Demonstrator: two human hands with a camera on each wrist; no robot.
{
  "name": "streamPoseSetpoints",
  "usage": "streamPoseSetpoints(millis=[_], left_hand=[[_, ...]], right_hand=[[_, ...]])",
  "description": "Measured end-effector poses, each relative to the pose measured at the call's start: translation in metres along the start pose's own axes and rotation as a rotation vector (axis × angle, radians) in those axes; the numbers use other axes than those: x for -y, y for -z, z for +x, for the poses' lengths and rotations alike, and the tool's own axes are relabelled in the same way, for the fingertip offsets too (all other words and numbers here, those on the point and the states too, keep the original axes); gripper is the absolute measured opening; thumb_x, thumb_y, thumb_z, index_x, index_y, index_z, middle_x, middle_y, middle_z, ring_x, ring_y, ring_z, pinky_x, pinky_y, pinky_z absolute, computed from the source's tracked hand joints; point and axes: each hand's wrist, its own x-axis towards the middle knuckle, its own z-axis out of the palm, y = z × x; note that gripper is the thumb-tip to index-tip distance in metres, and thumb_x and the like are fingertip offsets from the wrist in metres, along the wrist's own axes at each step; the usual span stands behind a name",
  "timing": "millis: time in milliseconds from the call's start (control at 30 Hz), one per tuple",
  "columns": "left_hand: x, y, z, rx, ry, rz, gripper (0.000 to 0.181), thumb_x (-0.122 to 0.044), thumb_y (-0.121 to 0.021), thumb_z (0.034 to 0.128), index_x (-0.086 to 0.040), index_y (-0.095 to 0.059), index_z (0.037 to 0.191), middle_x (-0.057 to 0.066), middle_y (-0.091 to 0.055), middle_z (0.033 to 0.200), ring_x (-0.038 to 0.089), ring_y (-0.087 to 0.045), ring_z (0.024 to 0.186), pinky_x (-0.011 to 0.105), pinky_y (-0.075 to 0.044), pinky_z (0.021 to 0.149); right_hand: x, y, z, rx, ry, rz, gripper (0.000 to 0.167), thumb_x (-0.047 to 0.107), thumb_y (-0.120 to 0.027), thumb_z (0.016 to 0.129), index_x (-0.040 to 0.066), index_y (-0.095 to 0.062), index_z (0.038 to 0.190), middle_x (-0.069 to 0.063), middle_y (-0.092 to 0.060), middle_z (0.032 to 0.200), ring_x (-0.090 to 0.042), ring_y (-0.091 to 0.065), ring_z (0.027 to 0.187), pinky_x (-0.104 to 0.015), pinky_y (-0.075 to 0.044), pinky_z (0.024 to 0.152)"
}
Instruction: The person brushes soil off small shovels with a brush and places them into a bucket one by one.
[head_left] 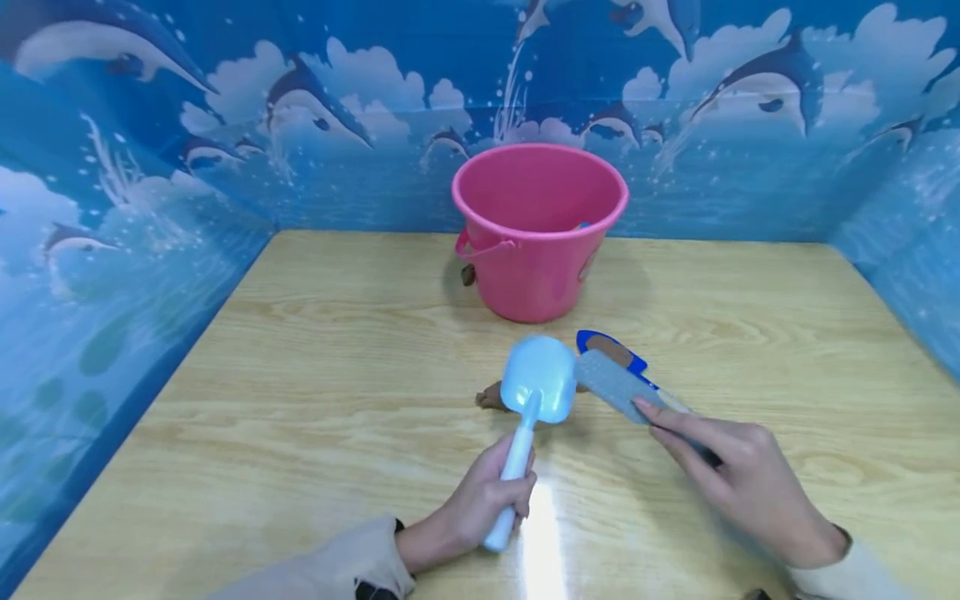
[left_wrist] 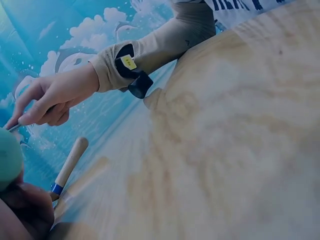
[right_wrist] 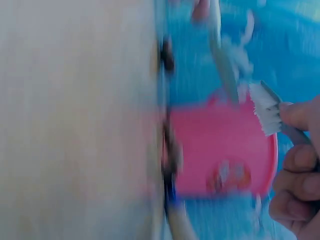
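In the head view my left hand (head_left: pixel 480 492) grips the handle of a light-blue toy shovel (head_left: pixel 538 375), its scoop tilted up and raised above the table. My right hand (head_left: pixel 742 475) pinches a grey brush (head_left: pixel 611 383), whose end comes close to the scoop; white bristles (right_wrist: pixel 265 110) show in the right wrist view. Below the brush lies a blue trowel (head_left: pixel 636 363) with a brown patch on its blade; its wooden handle (left_wrist: pixel 73 160) appears in the left wrist view. Partly hidden behind the scoop is a small brown object (head_left: pixel 491 397), its kind unclear.
A pink bucket (head_left: pixel 532 283) stands at the back of the wooden table (head_left: pixel 337 358), with something blue just visible inside. Beside its base, a small brown thing (head_left: pixel 468 275) peeks out. Dolphin-print cloth (head_left: pixel 375 183) surrounds the table's back and sides.
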Motion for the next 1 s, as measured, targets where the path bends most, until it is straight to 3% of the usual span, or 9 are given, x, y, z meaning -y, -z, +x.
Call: streamPoseSetpoints(millis=[200,333,433,567,700,767,867,933,1000], left_hand=[[0.005,-0.007,-0.006,0.082,-0.055,0.132,0.023,0.008,-0.047,0.0642,0.004,-0.042,0.087,-0.002,-0.044,0.066,0.002,-0.046,0.048,0.017,-0.044,0.038],[0.006,-0.010,-0.008,0.117,-0.095,0.176,0.024,0.009,-0.047,0.0624,0.003,-0.044,0.085,-0.004,-0.044,0.065,-0.001,-0.046,0.047,0.016,-0.044,0.037],[0.006,-0.010,-0.008,0.109,-0.090,0.149,0.026,0.008,-0.048,0.0601,0.004,-0.043,0.086,-0.003,-0.044,0.065,0.000,-0.044,0.051,0.015,-0.043,0.040],[0.004,-0.009,-0.008,0.091,-0.056,0.083,0.028,0.007,-0.047,0.0582,0.004,-0.041,0.085,-0.003,-0.042,0.065,0.002,-0.042,0.053,0.015,-0.040,0.043],[0.003,-0.007,-0.008,0.063,-0.011,0.040,0.027,0.005,-0.047,0.0591,0.002,-0.040,0.085,-0.003,-0.041,0.064,0.005,-0.041,0.054,0.016,-0.038,0.047],[0.002,-0.006,-0.008,0.053,-0.001,0.034,0.026,0.005,-0.047,0.0594,0.001,-0.040,0.085,-0.002,-0.042,0.064,0.006,-0.041,0.054,0.017,-0.038,0.048],[0.001,-0.007,-0.007,0.055,-0.001,0.031,0.027,0.006,-0.047,0.0590,0.001,-0.040,0.085,-0.002,-0.042,0.064,0.006,-0.040,0.054,0.017,-0.037,0.047],[0.002,-0.008,-0.007,0.068,-0.010,0.040,0.028,0.007,-0.046,0.0586,0.002,-0.040,0.085,-0.003,-0.041,0.063,0.005,-0.040,0.053,0.016,-0.037,0.046],[0.002,-0.010,-0.007,0.086,-0.026,0.057,0.028,0.008,-0.046,0.0584,0.003,-0.040,0.086,-0.003,-0.041,0.064,0.003,-0.041,0.053,0.015,-0.038,0.044]], right_hand=[[0.025,-0.017,0.011,-0.019,0.103,0.049,0.034,0.031,-0.051,0.100,0.007,-0.075,0.103,0.000,-0.074,0.089,-0.001,-0.066,0.075,-0.014,-0.053,0.060],[0.031,-0.020,0.011,0.039,0.110,0.074,0.034,0.030,-0.049,0.101,0.008,-0.074,0.106,0.006,-0.070,0.074,0.008,-0.051,0.058,-0.005,-0.042,0.050],[0.030,-0.018,0.009,0.080,0.111,0.060,0.035,0.031,-0.047,0.101,0.010,-0.073,0.109,0.009,-0.069,0.074,0.010,-0.048,0.058,-0.005,-0.039,0.049],[0.014,-0.009,0.008,0.069,0.098,-0.017,0.036,0.036,-0.047,0.101,0.013,-0.074,0.109,0.003,-0.073,0.082,0.008,-0.052,0.058,-0.012,-0.046,0.048],[-0.005,0.004,0.003,0.029,0.020,-0.109,0.043,0.042,-0.045,0.100,0.012,-0.076,0.105,-0.003,-0.072,0.075,0.010,-0.037,0.050,-0.016,-0.039,0.041],[-0.008,0.008,0.001,0.007,-0.015,-0.132,0.046,0.044,-0.045,0.100,0.010,-0.075,0.105,-0.004,-0.072,0.072,0.009,-0.039,0.050,-0.017,-0.041,0.041],[-0.002,0.004,0.002,-0.033,-0.011,-0.085,0.045,0.041,-0.047,0.100,0.006,-0.074,0.107,-0.005,-0.073,0.076,0.009,-0.046,0.053,-0.013,-0.042,0.045],[0.007,-0.004,0.004,-0.038,0.045,-0.009,0.040,0.035,-0.049,0.100,0.004,-0.074,0.106,-0.007,-0.074,0.083,0.005,-0.056,0.060,-0.012,-0.047,0.050],[0.018,-0.012,0.006,-0.011,0.103,0.058,0.035,0.030,-0.051,0.100,0.004,-0.073,0.107,-0.002,-0.073,0.081,0.006,-0.056,0.061,-0.007,-0.045,0.052]])
